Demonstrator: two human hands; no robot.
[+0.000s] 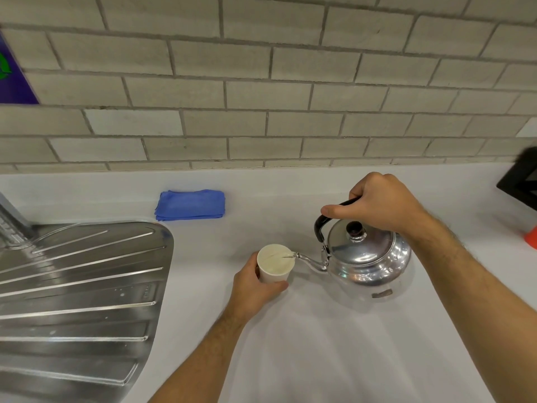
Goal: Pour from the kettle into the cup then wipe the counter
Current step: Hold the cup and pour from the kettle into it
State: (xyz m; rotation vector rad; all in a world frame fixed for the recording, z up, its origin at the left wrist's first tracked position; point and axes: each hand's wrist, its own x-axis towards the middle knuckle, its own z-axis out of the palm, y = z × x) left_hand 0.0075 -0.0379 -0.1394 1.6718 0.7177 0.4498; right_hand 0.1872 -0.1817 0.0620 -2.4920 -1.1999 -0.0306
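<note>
Steel kettle (367, 254), tilted, its spout at the rim of the white cup (274, 266): pouring looks best kept slow. Right hand (380, 203) is wrapped tight round the black handle; left hand (255, 286) curls closed around the cup. Blue cloth (190, 205) lies folded well behind the cup, on the counter (319, 344).

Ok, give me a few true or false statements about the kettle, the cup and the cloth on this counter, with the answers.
1. The right hand grips the black handle of the shiny metal kettle. True.
2. The kettle's spout sits at the rim of the white paper cup. True.
3. The left hand holds the folded blue cloth. False: it holds the cup; the cloth lies untouched near the wall.
4. The kettle's lid is off. False: it is on, black knob up.
5. The cup stands on the ribbed steel draining board. False: it stands on the white counter.
</note>
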